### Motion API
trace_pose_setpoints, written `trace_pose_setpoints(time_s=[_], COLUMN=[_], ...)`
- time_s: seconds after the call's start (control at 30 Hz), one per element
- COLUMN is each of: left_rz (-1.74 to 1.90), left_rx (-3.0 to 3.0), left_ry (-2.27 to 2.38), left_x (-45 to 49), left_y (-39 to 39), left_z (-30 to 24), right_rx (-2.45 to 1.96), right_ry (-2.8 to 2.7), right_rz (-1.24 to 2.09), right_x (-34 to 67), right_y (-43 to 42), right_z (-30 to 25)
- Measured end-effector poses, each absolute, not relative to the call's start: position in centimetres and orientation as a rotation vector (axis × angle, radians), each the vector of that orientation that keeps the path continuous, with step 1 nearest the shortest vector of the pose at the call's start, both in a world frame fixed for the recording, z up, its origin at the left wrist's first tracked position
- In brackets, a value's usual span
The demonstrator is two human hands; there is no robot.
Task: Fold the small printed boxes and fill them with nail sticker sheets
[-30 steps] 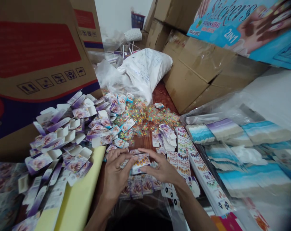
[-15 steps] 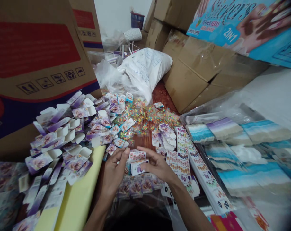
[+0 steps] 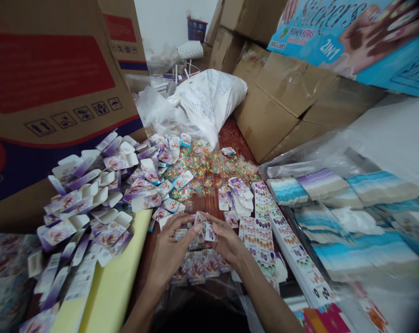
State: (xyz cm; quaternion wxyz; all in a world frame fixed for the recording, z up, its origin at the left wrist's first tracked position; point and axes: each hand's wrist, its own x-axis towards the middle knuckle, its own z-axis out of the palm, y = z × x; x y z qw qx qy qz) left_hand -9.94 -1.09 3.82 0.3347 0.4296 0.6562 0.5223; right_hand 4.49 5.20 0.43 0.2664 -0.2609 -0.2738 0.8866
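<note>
Between my two hands is a small nail sticker sheet (image 3: 209,232), bent so that it stands partly folded. My left hand (image 3: 176,236) pinches its left edge with the thumb and fingers. My right hand (image 3: 226,238) grips the right side, its fingers partly behind the sheet. Below them lie rows of small purple printed packets (image 3: 195,266) showing hands. To the right of my right hand are more sticker sheets (image 3: 256,236) in stacks. Ahead of my hands stands a small stack of purple-and-white flat boxes (image 3: 242,194).
Many open small boxes (image 3: 84,199) heap up at left beside a yellow board (image 3: 122,268). Clear sachets of coloured candy (image 3: 209,166) spread ahead, under a white sack (image 3: 212,97). Cardboard cartons (image 3: 272,97) stand behind. Blue-and-beige stacks (image 3: 369,249) lie at right.
The sticker sheet was flat and upright near my right hand; now both hands hold it and it is bent. My left hand has moved right onto it.
</note>
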Motion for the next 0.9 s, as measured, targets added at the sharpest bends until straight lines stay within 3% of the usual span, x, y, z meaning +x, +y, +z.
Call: trace_pose_setpoints(time_s=[0.13,0.5,0.6,0.73,0.9], left_rz=[1.375,1.288,1.329,1.405,1.313], left_rx=[0.974,0.755,0.731,0.86,0.659], left_ry=[1.675,1.376,1.441,1.586,1.438], left_x=[-9.9,-8.7,-8.8,-9.5,-9.6], left_y=[-1.2,-1.2,-1.3,-1.3,-0.7], left_z=[3.7,3.4,2.9,2.7,2.8], right_rx=[-0.749,-1.011,-1.029,-0.978,-0.911], right_ry=[-0.81,-1.58,-1.59,-1.386,-1.088], right_rz=[2.265,1.275,1.323,1.737,2.081], right_x=[4.0,3.9,3.7,3.7,3.8], right_y=[5.1,3.6,3.1,3.6,5.2], right_z=[0.3,2.1,2.0,1.9,1.1])
